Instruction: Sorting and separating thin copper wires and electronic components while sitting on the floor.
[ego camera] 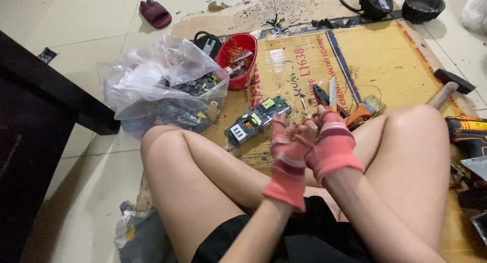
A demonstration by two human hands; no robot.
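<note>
Both gloved hands are clenched together over the lap, left hand [286, 154] and right hand [329, 143] closed around something small between the fingers, too hidden to name. Just beyond the knuckles, a green circuit board [257, 119] lies on the cardboard sheet [385, 60], pliers [324, 96] beside it. Further out sit a red bowl [238, 60] and a plastic bag [162, 88] of parts. Risk, I'd say: tugging that hard, the piece could snap free and fly.
</note>
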